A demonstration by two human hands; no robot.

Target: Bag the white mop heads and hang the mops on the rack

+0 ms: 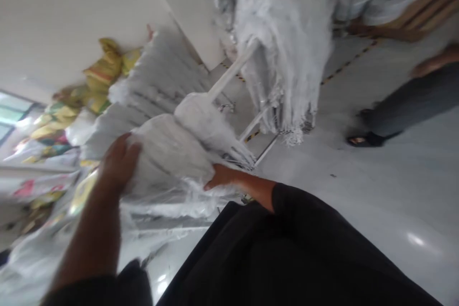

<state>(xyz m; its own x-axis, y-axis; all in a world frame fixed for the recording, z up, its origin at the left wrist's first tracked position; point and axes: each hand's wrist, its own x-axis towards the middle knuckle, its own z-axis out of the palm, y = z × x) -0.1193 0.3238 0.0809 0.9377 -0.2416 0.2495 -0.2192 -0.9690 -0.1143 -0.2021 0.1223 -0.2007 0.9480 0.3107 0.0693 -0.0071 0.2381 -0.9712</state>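
Both hands are laid on a white garment bundle wrapped in clear plastic (168,162), which sits at the centre left of the frame. By the left hand (120,160) the bundle's left side is gripped, the fingers curled against the plastic. Only part of the right hand (225,178) is seen at the bundle's lower right edge; its fingers are hidden under the plastic, so whether they are closed on it cannot be told. Black sleeves (287,248) are worn on both arms and fill the lower part of the frame. Just above the bundle, more plastic-covered white garments (287,43) are hung on a white rack (233,71) at the upper centre. Coloured sacks (100,74) are piled at the left edge. At the right edge, another person's grey-trousered leg (409,105) and dark sandal (364,140) are seen on the pale glossy floor (376,191). The whole view is tilted and blurred.
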